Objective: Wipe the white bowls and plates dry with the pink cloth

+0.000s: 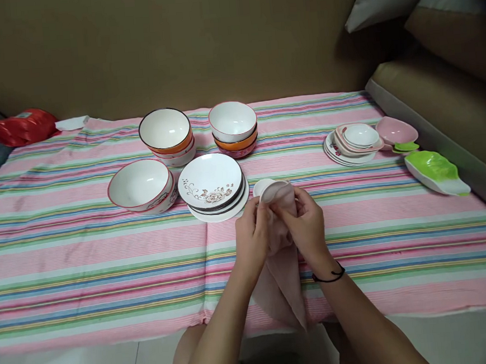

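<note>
The left hand pinches a small dish by its edge, the right hand closed on a pink cloth bunched against it, the dish up over the striped cover, just right of the plates; farther left, bowls sit nested in stacks, and off right a little white bowl rests inside a pink dish atop more plates, a green leaf-shaped dish near them
</note>
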`<state>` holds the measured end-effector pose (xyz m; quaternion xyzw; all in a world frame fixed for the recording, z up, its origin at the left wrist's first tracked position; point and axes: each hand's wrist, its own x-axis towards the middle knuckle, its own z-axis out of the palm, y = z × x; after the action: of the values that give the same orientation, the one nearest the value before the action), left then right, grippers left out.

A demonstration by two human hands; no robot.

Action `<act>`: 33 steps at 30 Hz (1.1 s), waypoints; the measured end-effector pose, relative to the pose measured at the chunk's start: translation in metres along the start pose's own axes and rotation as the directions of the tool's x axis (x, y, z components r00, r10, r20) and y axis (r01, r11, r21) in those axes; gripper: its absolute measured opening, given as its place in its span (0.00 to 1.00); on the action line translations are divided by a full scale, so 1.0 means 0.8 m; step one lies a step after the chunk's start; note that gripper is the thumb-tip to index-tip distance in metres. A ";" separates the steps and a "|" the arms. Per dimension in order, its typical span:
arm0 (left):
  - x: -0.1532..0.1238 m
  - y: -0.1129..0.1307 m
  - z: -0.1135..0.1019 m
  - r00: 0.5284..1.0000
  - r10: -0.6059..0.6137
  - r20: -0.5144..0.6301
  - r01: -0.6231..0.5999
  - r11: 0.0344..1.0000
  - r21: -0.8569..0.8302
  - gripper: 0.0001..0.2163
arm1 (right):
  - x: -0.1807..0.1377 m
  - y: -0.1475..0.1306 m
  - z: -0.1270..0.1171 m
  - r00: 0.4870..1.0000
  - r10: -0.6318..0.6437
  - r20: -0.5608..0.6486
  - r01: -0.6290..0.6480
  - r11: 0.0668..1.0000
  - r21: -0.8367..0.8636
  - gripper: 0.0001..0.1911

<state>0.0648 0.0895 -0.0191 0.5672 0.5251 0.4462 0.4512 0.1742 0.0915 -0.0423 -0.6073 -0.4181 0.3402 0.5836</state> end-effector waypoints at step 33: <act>0.018 -0.004 -0.038 0.967 0.143 0.210 -0.222 0.879 0.422 0.17 | 0.010 -0.010 -0.025 0.944 -0.209 0.254 0.253 0.955 -0.153 0.14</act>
<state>0.0353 0.1056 -0.0161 0.7382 0.5155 0.3049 0.3103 0.1944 0.0902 -0.0322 -0.5605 -0.5821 0.2986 0.5078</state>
